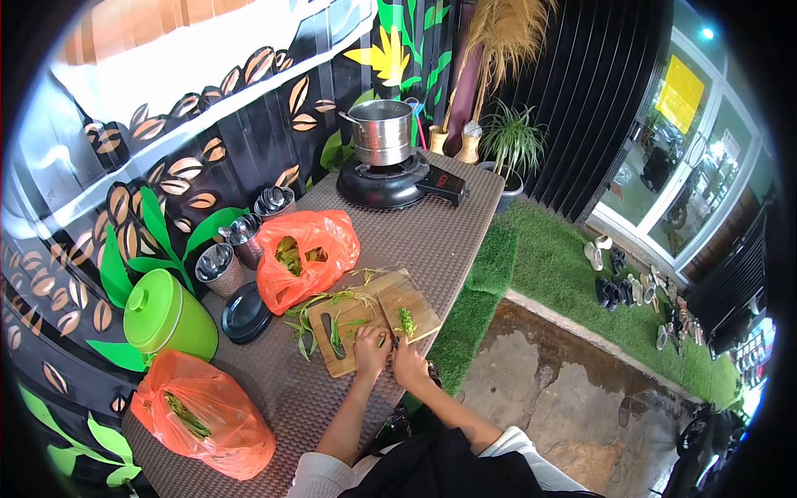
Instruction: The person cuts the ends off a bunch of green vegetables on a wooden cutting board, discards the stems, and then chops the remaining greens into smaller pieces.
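Clock centred on the wooden cutting board [410, 294], 12 at the top of the view. Greens in two forms: chopped greens [406, 322] heaped on the board at 3 o'clock, long stalks [359, 295] strewn toward 11, some trailing off the board at 9 onto the bench [415, 236]. Left hand [370, 349] at 6, fingers bent and drawn close together on the board beside the blade; underside hidden, so cannot tell whether pinching or only pressing. Right hand [408, 365] at 5, fingers wrapped round the handle of the knife [386, 318], blade toward 11. Handling, judged by eye: stalks probably very light, limp, prone to sliding over each other, slippery if wet, easily bruised. Best taken midway as a small, aligned bundle, or pinned flat under curled fingers well back from the edge. Chopped heap likely soft, loose, quick to scatter; better scooped from below than pinched. Knife presumably stiff; hold by the handle only. Board probably rigid, with a grip slot at 8. Nearby: red bag of leaves [334, 231] at 10, thin and floppy, best lifted by the gathered rim; second red bag [237, 440] at 8; pot [384, 137] on a stove [378, 187] at 12.
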Motion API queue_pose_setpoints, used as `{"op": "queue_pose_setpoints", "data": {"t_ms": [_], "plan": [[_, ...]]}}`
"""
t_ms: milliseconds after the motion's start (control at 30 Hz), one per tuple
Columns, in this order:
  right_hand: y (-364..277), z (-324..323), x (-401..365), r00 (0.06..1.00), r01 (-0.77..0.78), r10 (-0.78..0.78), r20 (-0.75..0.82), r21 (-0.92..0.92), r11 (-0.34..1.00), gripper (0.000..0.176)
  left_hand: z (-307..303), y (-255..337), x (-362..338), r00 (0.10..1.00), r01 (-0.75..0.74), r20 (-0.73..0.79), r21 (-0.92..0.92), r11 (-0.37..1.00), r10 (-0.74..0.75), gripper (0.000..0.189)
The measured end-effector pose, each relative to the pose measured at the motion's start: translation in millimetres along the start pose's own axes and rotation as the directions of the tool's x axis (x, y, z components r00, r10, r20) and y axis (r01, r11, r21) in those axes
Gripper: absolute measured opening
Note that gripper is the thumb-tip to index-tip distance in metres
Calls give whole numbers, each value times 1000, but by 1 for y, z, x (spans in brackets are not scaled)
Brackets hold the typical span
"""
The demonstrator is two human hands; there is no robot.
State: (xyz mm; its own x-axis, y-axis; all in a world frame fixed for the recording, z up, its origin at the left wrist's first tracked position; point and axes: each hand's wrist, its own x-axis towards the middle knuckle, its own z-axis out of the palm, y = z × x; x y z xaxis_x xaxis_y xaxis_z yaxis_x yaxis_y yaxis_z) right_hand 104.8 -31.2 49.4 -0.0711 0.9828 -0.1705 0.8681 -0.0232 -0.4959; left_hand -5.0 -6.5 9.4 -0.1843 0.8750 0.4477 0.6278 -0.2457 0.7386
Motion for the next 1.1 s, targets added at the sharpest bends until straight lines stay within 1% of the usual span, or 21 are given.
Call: {"op": "queue_pose_setpoints", "data": {"t_ms": [67,133,200,233,267,300,433,500,633,700,833,900,1033,1100], "plan": [[3,2,3,1000,-7,7,10,-4,1000,31,0,3,0,1000,-23,3,1,1000,23,8],[8,-4,7,1000,-19,18,23,23,1000,38,-4,0,-4,999,-45,10,9,999,45,8],[16,-11,9,999,-40,40,-1,55,998,37,-3,0,-5,994,-110,-8,30,993,110,9],[20,-14,11,1000,-18,18,2,44,999,37,-1,0,-3,994,-113,-8,28,993,113,9],[24,-15,13,1000,5,-5,7,33,999,37,1,-1,-3,995,-101,13,9,995,101,9],[25,-17,14,1000,19,-20,22,63,998,37,4,-4,-2,996,-88,34,-9,996,88,9],[25,-22,13,997,-11,8,70,41,999,36,14,-3,4,996,-63,58,19,998,62,9],[21,-21,8,999,-12,10,39,45,999,35,11,3,5,990,41,133,48,998,-48,10],[14,-13,0,999,3,-4,33,52,999,32,7,11,6,994,-6,112,94,996,-4,16],[13,-10,-1,999,-19,19,41,-1,1000,31,7,11,5,995,-19,101,64,998,13,20],[15,-6,9,999,-1,2,41,-20,1000,31,5,13,5,994,-16,111,91,996,5,17],[18,-8,17,999,24,-24,31,0,1000,31,4,14,5,990,10,141,87,996,-22,15],[18,-14,9,999,33,-33,13,26,999,30,5,12,4,992,13,128,84,996,-24,14],[13,-12,-3,1000,-8,8,4,19,1000,30,7,10,4,994,-5,110,101,995,-6,13]]}}
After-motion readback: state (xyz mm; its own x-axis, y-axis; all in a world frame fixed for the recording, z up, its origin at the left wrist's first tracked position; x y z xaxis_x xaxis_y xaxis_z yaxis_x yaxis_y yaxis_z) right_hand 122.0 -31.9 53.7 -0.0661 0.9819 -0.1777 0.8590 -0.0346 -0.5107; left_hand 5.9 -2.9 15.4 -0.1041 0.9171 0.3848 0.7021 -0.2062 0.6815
